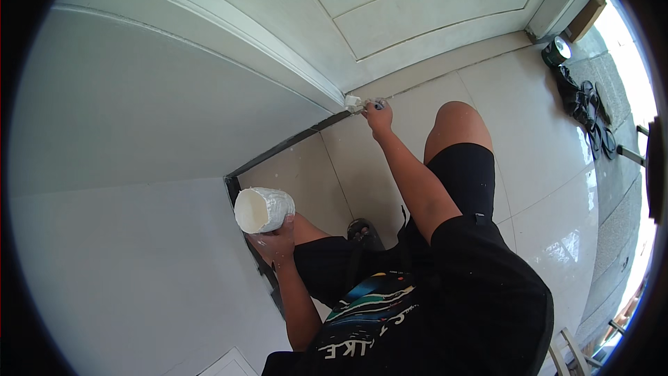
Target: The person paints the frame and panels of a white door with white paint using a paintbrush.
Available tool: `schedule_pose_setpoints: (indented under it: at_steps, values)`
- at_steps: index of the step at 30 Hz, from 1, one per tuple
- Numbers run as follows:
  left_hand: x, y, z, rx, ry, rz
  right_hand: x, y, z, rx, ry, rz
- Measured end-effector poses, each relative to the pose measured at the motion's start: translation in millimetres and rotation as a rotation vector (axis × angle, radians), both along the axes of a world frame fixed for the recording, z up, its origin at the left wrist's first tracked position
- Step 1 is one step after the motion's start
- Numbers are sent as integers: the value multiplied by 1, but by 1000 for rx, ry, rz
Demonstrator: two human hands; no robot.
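My left hand (pixel 277 245) grips a round container (pixel 279 206) whose outside is crusted with white paint; it is tilted, and its pale inside shows. White specks dot the hand. My right hand (pixel 380 117) is closed around a paintbrush (pixel 353 103) with a whitish head. That brush is at the foot of the white door frame (pixel 318 83), where the frame meets the floor and the end of a dark baseboard (pixel 292 141). I cannot tell whether its bristles touch the frame.
A white panelled door (pixel 433 15) stands ahead, beside a grey-white wall (pixel 156 109). Glossy beige tiles (pixel 543 167) cover the floor. A paint can (pixel 556 52), a black bag (pixel 570 94) and sandals (pixel 600 136) lie along the right. My sandalled foot (pixel 362 232) rests between my hands.
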State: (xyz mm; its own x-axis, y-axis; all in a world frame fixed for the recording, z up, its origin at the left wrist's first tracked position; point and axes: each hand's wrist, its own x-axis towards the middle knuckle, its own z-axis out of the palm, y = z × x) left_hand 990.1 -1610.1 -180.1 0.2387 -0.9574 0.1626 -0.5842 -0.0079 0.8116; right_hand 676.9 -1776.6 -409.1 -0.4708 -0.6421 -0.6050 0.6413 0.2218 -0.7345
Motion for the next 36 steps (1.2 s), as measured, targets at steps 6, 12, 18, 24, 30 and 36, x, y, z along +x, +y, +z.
schedule_pose_setpoints:
  at_steps: [6, 12, 18, 24, 30, 36]
  values:
    - [8, -1, -3, 17, -51, 17, -18, -6, 1, 19, -114, 150]
    - [-5, -1, 3, 31, 81, 62, 0, 3, 4, 16, 4, 137]
    - [1, -1, -3, -16, -51, 10, -12, -12, 18, 0, 52, 22]
    - [3, 3, 1, -13, -25, 36, -28, -20, 54, -199, -337, 21]
    - [4, 1, -13, -27, 57, 73, -30, -9, 36, -262, -553, -39]
    - [-3, -4, 3, -14, 24, 20, -11, 7, 4, 108, 282, 184]
